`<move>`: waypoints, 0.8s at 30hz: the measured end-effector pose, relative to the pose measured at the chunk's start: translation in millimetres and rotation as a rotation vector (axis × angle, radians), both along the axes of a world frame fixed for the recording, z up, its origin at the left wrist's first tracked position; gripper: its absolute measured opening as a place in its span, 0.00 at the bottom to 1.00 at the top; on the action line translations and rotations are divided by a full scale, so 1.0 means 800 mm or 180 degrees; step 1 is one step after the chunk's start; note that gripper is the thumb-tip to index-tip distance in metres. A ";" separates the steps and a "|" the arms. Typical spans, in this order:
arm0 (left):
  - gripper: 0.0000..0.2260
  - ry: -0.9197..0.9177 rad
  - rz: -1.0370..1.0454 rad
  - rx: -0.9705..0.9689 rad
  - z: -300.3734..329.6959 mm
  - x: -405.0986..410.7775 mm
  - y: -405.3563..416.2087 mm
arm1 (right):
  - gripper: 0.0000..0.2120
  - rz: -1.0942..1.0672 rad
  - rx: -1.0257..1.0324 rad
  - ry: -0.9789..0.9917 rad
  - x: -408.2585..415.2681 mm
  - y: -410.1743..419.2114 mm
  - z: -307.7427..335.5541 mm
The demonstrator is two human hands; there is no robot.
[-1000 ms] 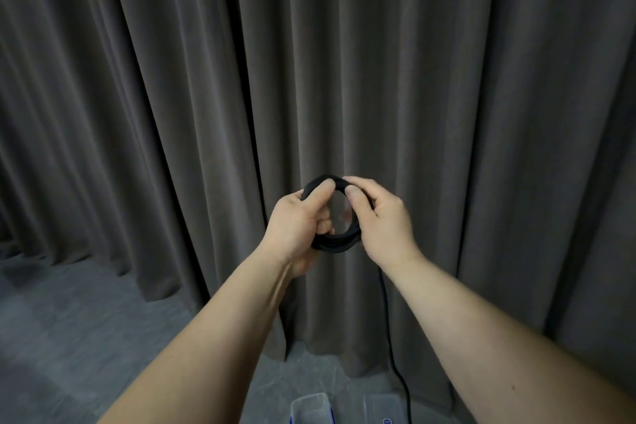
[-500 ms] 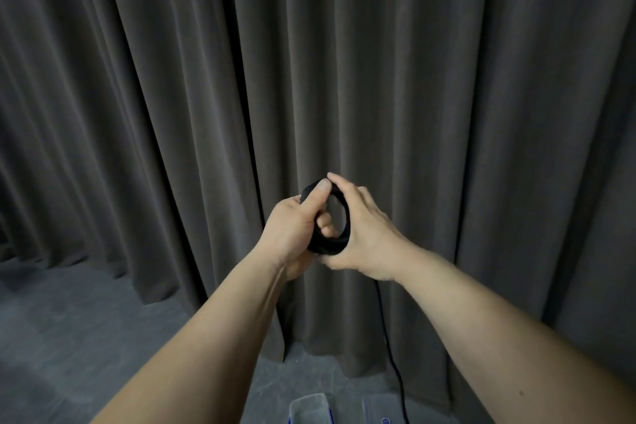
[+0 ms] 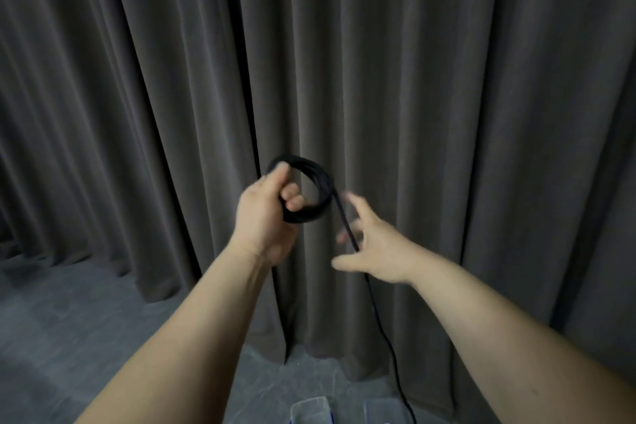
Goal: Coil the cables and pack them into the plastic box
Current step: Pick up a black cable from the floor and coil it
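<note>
A black cable [image 3: 318, 184] is wound into a small round coil held up in front of me. My left hand [image 3: 266, 213] grips the coil's left side, thumb on top and fingers curled through the ring. The cable's loose tail runs from the coil down to the right, past my right hand [image 3: 373, 244], towards the floor. That hand is blurred, with fingers spread around the tail and not closed on it. A clear plastic box [image 3: 309, 410] shows at the bottom edge of the view.
A dark grey pleated curtain [image 3: 447, 79] fills the background. Grey floor [image 3: 69, 337] lies at lower left. A second clear plastic piece [image 3: 382, 411] sits beside the box, where the cable tail reaches the bottom edge.
My right hand has let go of the coil and dropped down and to the right along the loose tail, fingers spreading. The left hand keeps its grip on the coil.
</note>
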State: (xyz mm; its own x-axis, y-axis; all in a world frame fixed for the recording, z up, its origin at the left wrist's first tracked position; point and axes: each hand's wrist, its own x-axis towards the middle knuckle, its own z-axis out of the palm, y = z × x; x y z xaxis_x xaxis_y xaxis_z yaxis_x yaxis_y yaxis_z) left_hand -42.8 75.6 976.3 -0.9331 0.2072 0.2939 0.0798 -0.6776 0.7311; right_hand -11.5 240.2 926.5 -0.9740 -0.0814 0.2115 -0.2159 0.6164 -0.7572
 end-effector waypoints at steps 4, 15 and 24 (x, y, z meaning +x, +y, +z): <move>0.12 -0.0279 0.0571 0.0537 0.022 -0.031 -0.036 | 0.14 -0.0192 -0.0405 -0.0476 -0.001 0.011 -0.037; 0.20 0.0919 0.1261 -0.2009 -0.014 -0.044 -0.030 | 0.14 0.0618 0.0207 0.0643 0.019 -0.050 0.084; 0.25 0.0809 0.0147 -0.2088 -0.025 -0.016 -0.011 | 0.09 0.0080 -0.1164 0.1114 -0.001 -0.048 0.087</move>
